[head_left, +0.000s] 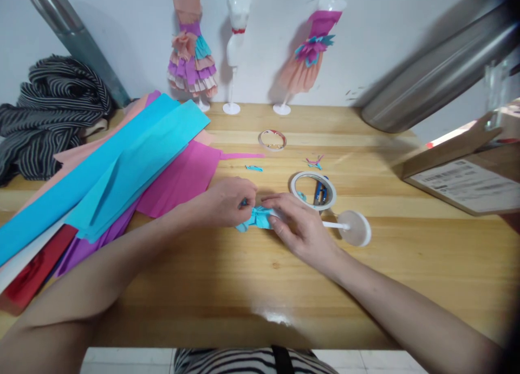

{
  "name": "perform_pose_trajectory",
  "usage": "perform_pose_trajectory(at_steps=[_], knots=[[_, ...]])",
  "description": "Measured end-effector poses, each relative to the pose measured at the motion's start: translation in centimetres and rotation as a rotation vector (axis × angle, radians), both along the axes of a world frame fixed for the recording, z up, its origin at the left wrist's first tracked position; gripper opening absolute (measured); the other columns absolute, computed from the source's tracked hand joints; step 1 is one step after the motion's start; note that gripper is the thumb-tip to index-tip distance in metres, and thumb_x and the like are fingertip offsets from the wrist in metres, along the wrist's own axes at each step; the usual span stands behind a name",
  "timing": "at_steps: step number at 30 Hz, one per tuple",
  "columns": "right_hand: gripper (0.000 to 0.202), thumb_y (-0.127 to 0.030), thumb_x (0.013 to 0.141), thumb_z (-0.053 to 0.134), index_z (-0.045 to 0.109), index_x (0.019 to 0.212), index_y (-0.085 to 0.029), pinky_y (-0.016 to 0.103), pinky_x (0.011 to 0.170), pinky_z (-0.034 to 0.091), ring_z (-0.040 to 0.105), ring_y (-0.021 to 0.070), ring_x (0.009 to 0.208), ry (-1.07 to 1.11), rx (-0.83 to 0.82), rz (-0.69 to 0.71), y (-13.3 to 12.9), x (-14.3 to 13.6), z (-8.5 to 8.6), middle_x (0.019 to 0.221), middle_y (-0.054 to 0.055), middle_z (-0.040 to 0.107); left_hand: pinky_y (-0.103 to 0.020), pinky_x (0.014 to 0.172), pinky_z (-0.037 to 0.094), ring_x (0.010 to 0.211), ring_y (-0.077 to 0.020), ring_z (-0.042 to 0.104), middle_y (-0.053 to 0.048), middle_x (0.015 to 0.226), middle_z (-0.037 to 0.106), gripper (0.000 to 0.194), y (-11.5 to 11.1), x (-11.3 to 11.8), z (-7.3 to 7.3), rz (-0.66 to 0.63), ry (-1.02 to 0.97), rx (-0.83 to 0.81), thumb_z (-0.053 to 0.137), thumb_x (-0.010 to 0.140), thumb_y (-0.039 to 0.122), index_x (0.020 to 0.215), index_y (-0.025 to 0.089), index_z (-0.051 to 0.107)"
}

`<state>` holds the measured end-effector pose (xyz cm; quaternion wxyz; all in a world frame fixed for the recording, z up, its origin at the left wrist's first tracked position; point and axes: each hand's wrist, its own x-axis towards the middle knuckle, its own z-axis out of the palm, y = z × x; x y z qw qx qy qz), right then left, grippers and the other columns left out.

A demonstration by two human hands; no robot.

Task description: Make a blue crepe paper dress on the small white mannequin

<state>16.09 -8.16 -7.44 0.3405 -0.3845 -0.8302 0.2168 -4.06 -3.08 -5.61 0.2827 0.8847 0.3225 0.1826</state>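
A small white mannequin on a stand (pixel 335 225) lies on its side at the middle of the table, its round base to the right. Turquoise crepe paper (pixel 260 218) is wrapped about its upper part. My right hand (pixel 298 225) is closed around the mannequin's body, thumb on the near side. At the other end, my left hand (pixel 233 201) has its fingers curled in a pinch at the edge of the turquoise paper; what sits between the fingertips is partly hidden. Just beyond my right hand lies a roll of tape (pixel 293 185) with blue-handled scissors (pixel 320 192) inside its ring.
Crepe paper sheets (pixel 134 157) in several colours pile up at left beside a striped cloth (pixel 60 103). Against the wall stand a dressed mannequin (pixel 190 54), a bare one (pixel 239 32) and another dressed one (pixel 311 54). A cardboard box (pixel 467 184) is at right; a smaller tape ring (pixel 260 141) lies behind.
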Motion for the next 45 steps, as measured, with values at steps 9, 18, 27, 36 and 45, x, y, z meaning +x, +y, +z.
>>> perform_pose_trajectory(at_steps=[9, 18, 27, 36, 45], knots=[[0.022, -0.017, 0.092, 0.043, 0.061, 0.104, -0.022, 0.040, 0.086, 0.052, 0.062, 0.0230, 0.102, -0.065, 0.055, 0.055, 0.2, 0.3, -0.5, 0.111, 0.011, 0.065, -0.038, 0.090, 0.046, 0.095, -0.0255, 0.061, -0.010, 0.089, 0.067, 0.009, -1.2, -0.3, 1.3, -0.076, 0.171, 0.166, 0.057, 0.075, 0.016, 0.076, 0.016, 0.066], [0.019, -0.016, 0.091, 0.044, 0.056, 0.105, -0.021, 0.044, 0.091, 0.049, 0.057, 0.0252, 0.109, -0.118, -0.017, 0.117, -0.1, 0.1, 0.1, 0.115, 0.014, 0.061, -0.037, 0.090, 0.046, 0.097, -0.0251, 0.060, -0.011, 0.097, 0.067, 0.015, -1.4, 0.1, 1.4, -0.126, 0.236, 0.169, 0.055, 0.075, 0.010, 0.085, 0.014, 0.065], [0.018, -0.023, 0.086, 0.055, 0.054, 0.103, -0.020, 0.045, 0.092, 0.048, 0.055, 0.0287, 0.114, -0.159, -0.018, 0.092, 0.1, 0.2, -0.3, 0.117, 0.016, 0.060, -0.037, 0.088, 0.046, 0.095, -0.0246, 0.062, -0.012, 0.094, 0.068, 0.012, -1.4, 0.1, 1.5, -0.140, 0.237, 0.116, 0.052, 0.081, 0.013, 0.077, 0.013, 0.063], [0.022, -0.021, 0.085, 0.057, 0.054, 0.106, -0.019, 0.043, 0.090, 0.049, 0.056, 0.0277, 0.110, -0.143, 0.058, 0.110, 0.3, 0.3, -0.5, 0.118, 0.016, 0.059, -0.035, 0.089, 0.046, 0.096, -0.0222, 0.060, -0.009, 0.093, 0.067, 0.012, -1.5, 0.1, 1.9, -0.133, 0.310, 0.128, 0.052, 0.080, 0.011, 0.077, 0.014, 0.063], [0.025, -0.033, 0.086, 0.057, 0.056, 0.105, -0.016, 0.046, 0.093, 0.047, 0.055, 0.0300, 0.113, -0.162, 0.035, 0.139, 0.7, 0.5, -0.4, 0.121, 0.019, 0.058, -0.034, 0.089, 0.045, 0.094, -0.0211, 0.060, -0.008, 0.092, 0.066, 0.013, -1.3, -0.2, 1.7, -0.137, 0.263, 0.116, 0.050, 0.081, 0.013, 0.081, 0.014, 0.064]])
